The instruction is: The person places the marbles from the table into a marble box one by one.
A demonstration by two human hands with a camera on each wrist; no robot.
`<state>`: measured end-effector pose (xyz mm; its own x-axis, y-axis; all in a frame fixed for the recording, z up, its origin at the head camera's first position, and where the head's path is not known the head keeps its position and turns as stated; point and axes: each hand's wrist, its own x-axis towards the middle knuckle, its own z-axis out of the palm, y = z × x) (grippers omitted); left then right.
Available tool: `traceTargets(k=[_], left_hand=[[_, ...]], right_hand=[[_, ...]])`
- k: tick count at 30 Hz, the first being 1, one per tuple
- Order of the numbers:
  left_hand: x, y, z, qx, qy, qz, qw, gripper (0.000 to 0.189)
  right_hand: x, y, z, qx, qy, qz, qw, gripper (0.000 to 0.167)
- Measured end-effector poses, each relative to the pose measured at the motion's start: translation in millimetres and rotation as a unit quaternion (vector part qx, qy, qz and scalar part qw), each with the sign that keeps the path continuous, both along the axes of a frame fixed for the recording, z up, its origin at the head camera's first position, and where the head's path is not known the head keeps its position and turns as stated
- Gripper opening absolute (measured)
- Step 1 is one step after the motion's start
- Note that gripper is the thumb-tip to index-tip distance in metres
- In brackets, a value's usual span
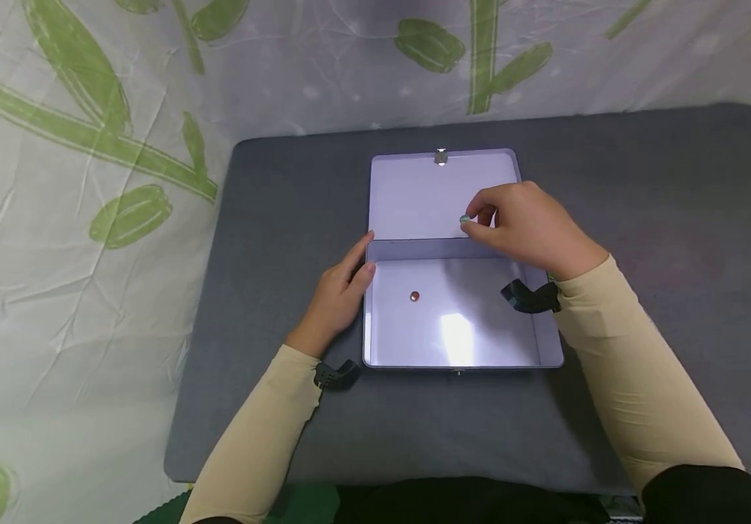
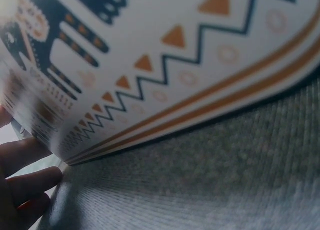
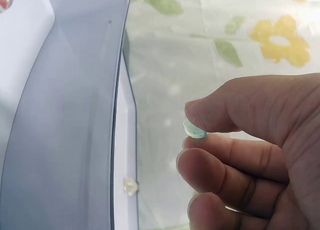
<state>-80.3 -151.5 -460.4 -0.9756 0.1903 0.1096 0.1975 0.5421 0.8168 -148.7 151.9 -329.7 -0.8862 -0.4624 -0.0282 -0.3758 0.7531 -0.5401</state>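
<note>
A pale lilac tin box (image 1: pixel 375 349) lies with its lid (image 1: pixel 415 193) folded back on a grey table. My right hand (image 1: pixel 526 222) is above the hinge side, over the lid's lower part. Between thumb and forefinger it pinches a clear, greenish glass marble (image 3: pixel 195 128). Inside the box, left of the middle, lies a reddish-orange marble (image 1: pixel 415 296). My left hand (image 1: pixel 336 295) rests against the box's left side, thumb at the rim and forefinger extended to the hinge corner. In the left wrist view its fingers (image 2: pixel 35 185) touch the patterned outer wall (image 2: pixel 150 89).
The grey table (image 1: pixel 284 204) extends around the box on all sides. A metal clasp (image 1: pixel 441 156) sits on the lid's far edge. A cloth with green leaf prints (image 1: pixel 323 73) hangs behind the table and on the left. Dark wrist cameras (image 1: pixel 533 297) stick out from both wrists.
</note>
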Motion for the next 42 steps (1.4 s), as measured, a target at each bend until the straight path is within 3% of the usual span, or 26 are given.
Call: traceTargets(k=[10, 19, 31, 36, 42], left_hand=[[0.0, 5.4, -1.3, -0.001, 0.001, -0.005, 1.0000, 0.072], [-0.1, 5.8, 0.6, 0.000, 0.005, -0.007, 1.0000, 0.071], [0.4, 6.6, 3.4, -0.004, -0.003, -0.005, 1.0000, 0.072], [0.5, 7.0, 3.5, -0.004, -0.004, -0.007, 1.0000, 0.070], [-0.3, 6.8, 2.6, -0.004, -0.001, -0.005, 1.0000, 0.074]], right_hand=[[-0.8, -20, -7.9, -0.014, -0.001, 0.041, 0.9991, 0.015], [-1.9, -34, -21.8, -0.035, -0.001, 0.105, 0.9938, 0.007], [-1.4, -42, -34.4, 0.000, -0.047, 0.144, 0.9884, 0.010], [-0.9, -43, -42.9, 0.011, -0.087, 0.174, 0.9810, 0.009], [0.8, -46, -53.4, 0.034, -0.100, 0.202, 0.9737, 0.007]])
